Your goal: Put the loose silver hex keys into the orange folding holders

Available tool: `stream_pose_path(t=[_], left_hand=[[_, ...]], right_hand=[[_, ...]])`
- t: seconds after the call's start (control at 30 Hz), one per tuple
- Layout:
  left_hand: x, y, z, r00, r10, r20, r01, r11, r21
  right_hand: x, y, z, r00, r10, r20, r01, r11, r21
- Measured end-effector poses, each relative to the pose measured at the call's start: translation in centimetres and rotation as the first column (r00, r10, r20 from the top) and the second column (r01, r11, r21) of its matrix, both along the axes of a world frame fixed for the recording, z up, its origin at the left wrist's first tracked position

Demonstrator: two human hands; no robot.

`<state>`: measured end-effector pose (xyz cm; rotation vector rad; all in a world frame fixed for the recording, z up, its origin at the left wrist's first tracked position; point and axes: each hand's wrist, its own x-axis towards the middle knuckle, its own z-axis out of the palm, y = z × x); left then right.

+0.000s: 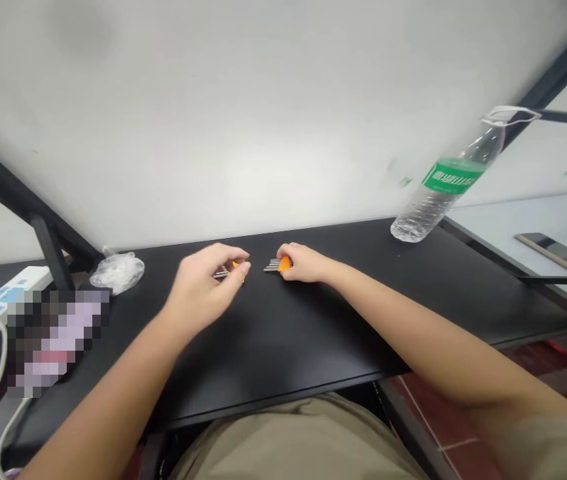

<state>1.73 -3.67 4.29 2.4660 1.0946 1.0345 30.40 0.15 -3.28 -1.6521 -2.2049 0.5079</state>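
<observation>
Near the middle of the black table [273, 340], my right hand [303, 262] is closed on an orange holder [285, 264] with several thin metal rods [272, 265] sticking out to its left. To the left of it, my left hand [213, 277] curls its thumb and fingers round a second small orange piece [236, 265], which is mostly hidden. Thin metal rods [222, 273] show between its thumb and index finger. A narrow gap separates the two hands.
A clear bottle with a green label [456, 176] stands at the back right. Crumpled clear plastic [118, 272] lies at the back left. Beyond it are a white power strip [3, 303], a white cable [0, 373] and a blurred-out object [63, 340]. A wall rises behind.
</observation>
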Motion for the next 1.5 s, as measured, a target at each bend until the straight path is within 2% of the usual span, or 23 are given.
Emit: stream_pose_path(t=[0.13, 0.23, 0.37, 0.47, 0.6, 0.73, 0.8, 0.9, 0.97, 1.03, 1.2, 1.37, 1.5], left_hand=[[1.7, 0.2, -3.6, 0.979, -0.091, -0.182, 0.076, 0.993, -0.090], [2.3, -0.1, -5.3, 0.964, -0.148, -0.220, 0.125, 0.986, -0.115], [2.2, -0.4, -5.5, 0.985, -0.100, -0.138, 0.072, 0.979, -0.193], [1.8, -0.3, -5.2, 0.997, -0.054, -0.053, 0.039, 0.970, -0.238], [1.2, 0.0, -5.3, 0.997, -0.072, -0.040, 0.053, 0.930, -0.363], [1.2, 0.0, -5.2, 0.993, -0.088, -0.072, 0.048, 0.896, -0.442], [1.4, 0.0, -5.1, 0.992, -0.095, -0.085, 0.053, 0.911, -0.410], [1.5, -0.1, -5.0, 0.992, -0.031, -0.123, -0.014, 0.936, -0.352], [1.4, -0.2, -5.1, 0.989, 0.006, -0.148, -0.055, 0.941, -0.335], [1.4, -0.3, -5.2, 0.985, 0.007, -0.170, -0.062, 0.946, -0.319], [1.5, -0.6, -5.2, 0.974, -0.056, -0.221, 0.001, 0.971, -0.240], [1.7, -0.7, -4.9, 0.955, -0.078, -0.286, 0.030, 0.985, -0.169], [1.7, -0.5, -4.9, 0.959, -0.096, -0.267, 0.063, 0.989, -0.131]], right_hand=[[-2.2, -2.0, 0.2, 0.958, 0.109, -0.266, -0.125, 0.991, -0.044], [-3.5, -3.1, -0.2, 0.837, 0.091, -0.540, -0.169, 0.981, -0.096], [-5.2, -4.2, -0.2, 0.564, 0.016, -0.826, -0.268, 0.949, -0.164], [-6.3, -5.1, 0.2, 0.444, -0.004, -0.896, -0.374, 0.908, -0.189], [-7.2, -5.9, 0.4, 0.457, -0.047, -0.888, -0.410, 0.875, -0.257], [-8.2, -5.9, -0.1, 0.450, -0.161, -0.878, -0.309, 0.895, -0.322], [-8.8, -5.8, -0.4, 0.446, -0.227, -0.866, -0.206, 0.915, -0.346], [-9.4, -5.7, -0.8, 0.505, -0.239, -0.829, -0.090, 0.941, -0.327], [-9.4, -5.6, -1.1, 0.545, -0.217, -0.810, -0.047, 0.956, -0.288], [-9.3, -5.5, -1.3, 0.550, -0.216, -0.807, -0.011, 0.964, -0.265], [-9.1, -5.2, -1.9, 0.562, -0.268, -0.782, 0.001, 0.946, -0.324], [-9.4, -5.3, -1.8, 0.489, -0.168, -0.856, -0.008, 0.980, -0.197], [-9.4, -5.4, -1.7, 0.409, -0.205, -0.889, -0.035, 0.970, -0.240]])
